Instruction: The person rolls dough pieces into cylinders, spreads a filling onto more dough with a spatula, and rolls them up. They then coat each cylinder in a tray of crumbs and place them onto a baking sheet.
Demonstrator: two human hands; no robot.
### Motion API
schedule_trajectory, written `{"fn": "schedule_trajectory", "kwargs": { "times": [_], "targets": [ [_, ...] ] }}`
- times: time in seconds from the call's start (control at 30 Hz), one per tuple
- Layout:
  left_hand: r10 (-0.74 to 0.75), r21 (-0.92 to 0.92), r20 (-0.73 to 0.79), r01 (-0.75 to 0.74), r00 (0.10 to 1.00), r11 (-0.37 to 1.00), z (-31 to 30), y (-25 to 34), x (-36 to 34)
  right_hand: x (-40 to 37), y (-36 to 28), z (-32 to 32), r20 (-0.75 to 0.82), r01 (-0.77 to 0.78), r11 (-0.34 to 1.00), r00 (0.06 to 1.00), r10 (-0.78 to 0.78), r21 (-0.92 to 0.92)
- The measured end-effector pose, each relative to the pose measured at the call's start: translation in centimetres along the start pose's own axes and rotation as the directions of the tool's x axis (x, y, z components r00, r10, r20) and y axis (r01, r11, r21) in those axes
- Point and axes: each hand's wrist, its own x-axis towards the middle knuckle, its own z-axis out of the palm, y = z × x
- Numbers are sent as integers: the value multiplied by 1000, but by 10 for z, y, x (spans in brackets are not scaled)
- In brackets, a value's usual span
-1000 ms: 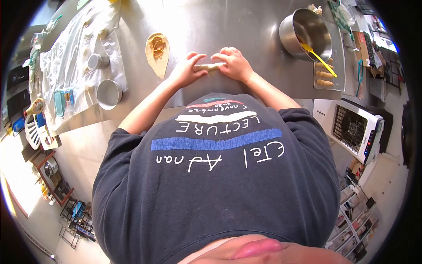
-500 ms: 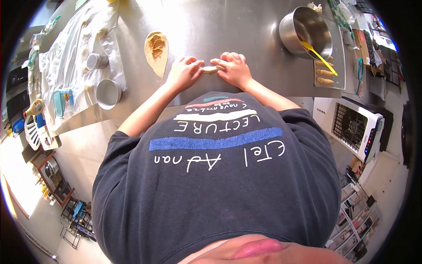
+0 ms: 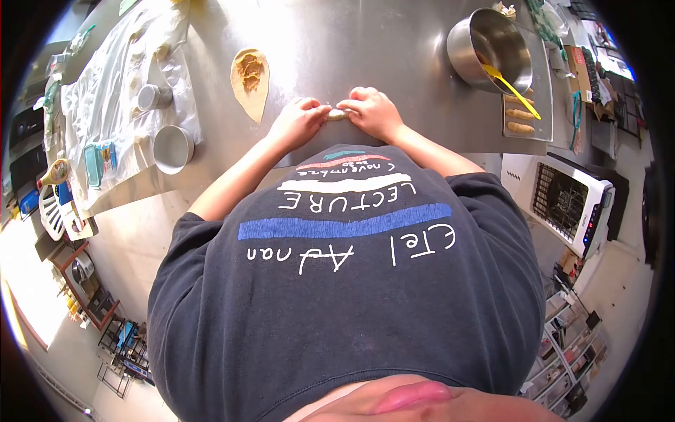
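A small pale dough roll lies on the metal table close to my body. Its left end is gripped by the closed fingers of my left hand, and the fingers of my right hand are closed on its right end. Only the middle of the roll shows between my fingertips. Beyond my left hand, a flat teardrop-shaped piece of dough carries a brown filling on its wide end.
At the right, a steel pot with a yellow spatula stands partly over a tray of rolled dough pieces. Clear plastic sheeting, a jar and a round tin are at the left.
My left hand has shifted slightly right, nearer to my right hand, and less of the dough roll shows between them.
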Motion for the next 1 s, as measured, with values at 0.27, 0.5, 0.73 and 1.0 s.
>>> {"fn": "schedule_trajectory", "kwargs": {
  "times": [0.27, 0.5, 0.73, 1.0],
  "targets": [
    [-187, -195, 152, 215, 971, 957, -7, 20, -7, -11, 0, -8, 124, -10, 977, 992, -17, 211],
    [144, 119, -75, -134, 987, 984, 23, 8, -6, -17, 9, 14, 25, 116, 993, 993, -117, 36],
    [-2, -50, -114, -4, 994, 999, 24, 15, -5, -20, -1, 14, -54, 85, 993, 995, -81, 84],
    [129, 29, -49, -128, 990, 991, 23, 11, -4, -21, 1, 1, 36, 90, 996, 995, -90, 8]
  ]
}}
